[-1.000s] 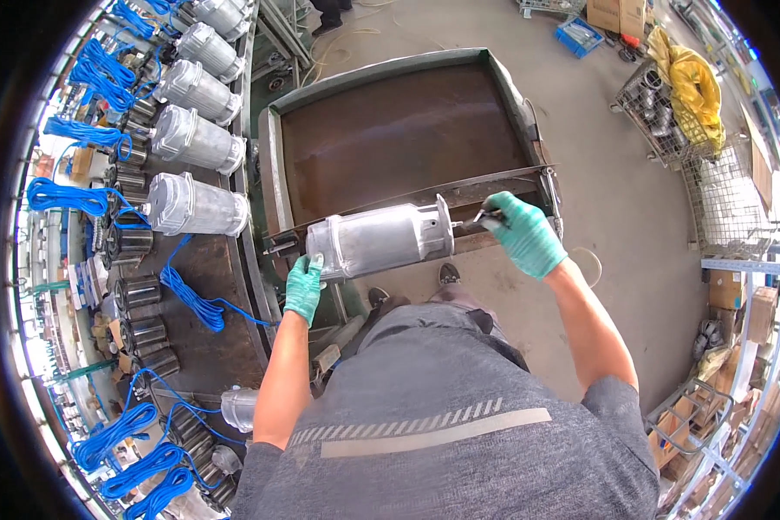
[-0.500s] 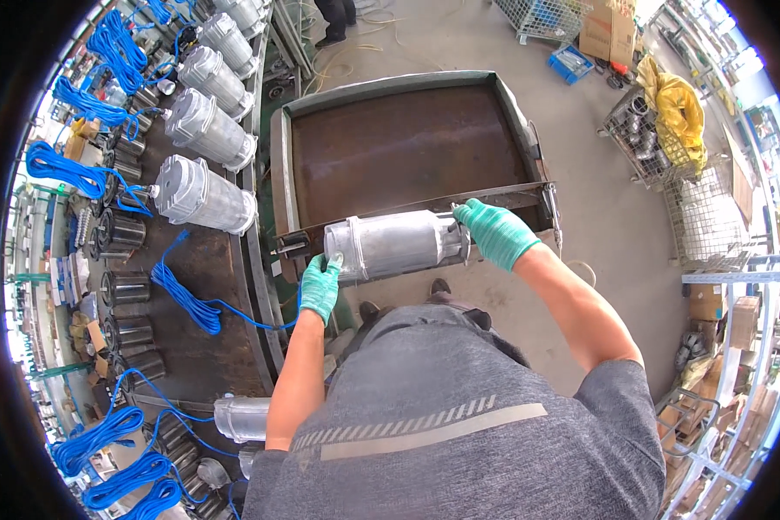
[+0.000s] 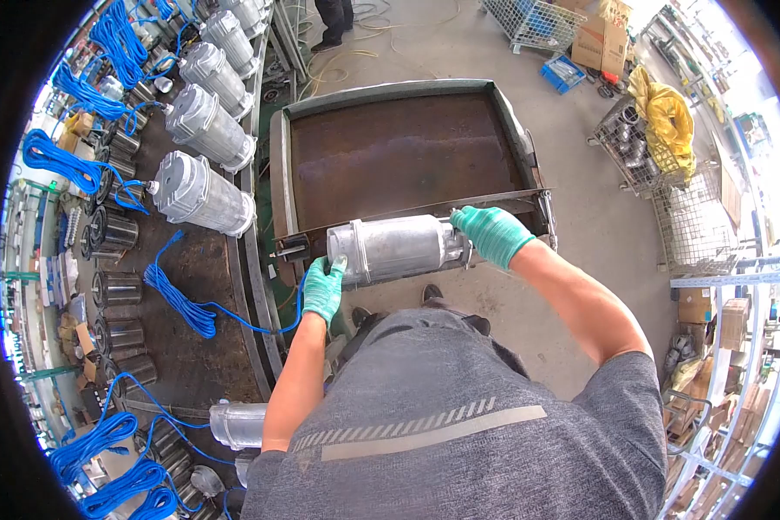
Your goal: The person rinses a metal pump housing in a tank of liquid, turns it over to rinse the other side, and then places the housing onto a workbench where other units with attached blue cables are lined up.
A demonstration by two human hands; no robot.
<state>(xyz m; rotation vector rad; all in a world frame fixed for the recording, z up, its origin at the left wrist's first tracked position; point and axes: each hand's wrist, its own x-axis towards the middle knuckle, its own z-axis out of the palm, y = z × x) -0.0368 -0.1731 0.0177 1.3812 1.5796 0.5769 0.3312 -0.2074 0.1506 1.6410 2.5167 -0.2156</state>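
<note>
A silver cast-metal motor housing (image 3: 399,247) lies on its side in my two hands, level across the near edge of the metal tank (image 3: 390,87). My left hand (image 3: 324,290), in a green knit glove, grips its wide left end from below, thumb up on the casing. My right hand (image 3: 494,236), gloved alike, closes on the narrower right end; its fingertips curl over a part there that I cannot make out. A blue cable (image 3: 251,327) runs from a coil on the bench to beside my left hand, where its end is hidden.
To the left, a dark bench (image 3: 204,277) bears a row of similar silver housings (image 3: 204,192), black-and-steel cylinders (image 3: 117,288) and blue cable coils. Wire baskets (image 3: 693,217), yellow sheeting (image 3: 667,117) and a blue crate (image 3: 563,74) stand right. A person's legs (image 3: 334,19) show at the top.
The view has shifted slightly. Both hands keep their grip on the housing, which stays almost in place at the tank's near edge. More of the blue cable shows beside my left hand.
</note>
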